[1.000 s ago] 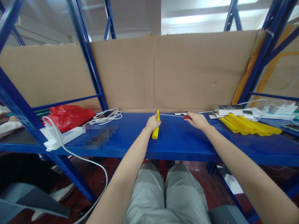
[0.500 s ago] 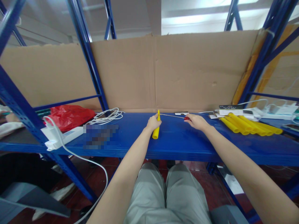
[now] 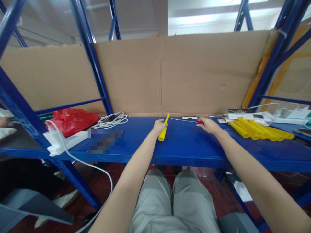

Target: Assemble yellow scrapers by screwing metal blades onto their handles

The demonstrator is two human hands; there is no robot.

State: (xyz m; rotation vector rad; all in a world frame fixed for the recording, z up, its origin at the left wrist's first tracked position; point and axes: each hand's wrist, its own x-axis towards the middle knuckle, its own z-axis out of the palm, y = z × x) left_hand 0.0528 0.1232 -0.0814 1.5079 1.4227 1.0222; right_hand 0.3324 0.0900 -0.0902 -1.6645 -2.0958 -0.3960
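Observation:
In the middle of the blue shelf, my left hand (image 3: 159, 126) is closed around a yellow tube (image 3: 163, 134), its open end facing me and its far end leaning to the right. My right hand (image 3: 209, 125) grips the red handle of a screwdriver (image 3: 184, 120). The long thin metal shaft points left at the tube, and a small gap separates its tip from the tube. Parts of both grips are hidden by my fingers.
Several yellow tubes (image 3: 257, 129) lie side by side at right, before white boxes (image 3: 240, 116). At left are a red plastic bag (image 3: 73, 121), a white power strip (image 3: 70, 142) and a coiled white cable (image 3: 114, 120). A cardboard panel (image 3: 194, 74) closes the back.
My right hand has moved right with the screwdriver, whose tip has come away from the yellow tube. The tube's far end has swung slightly to the right in my left hand.

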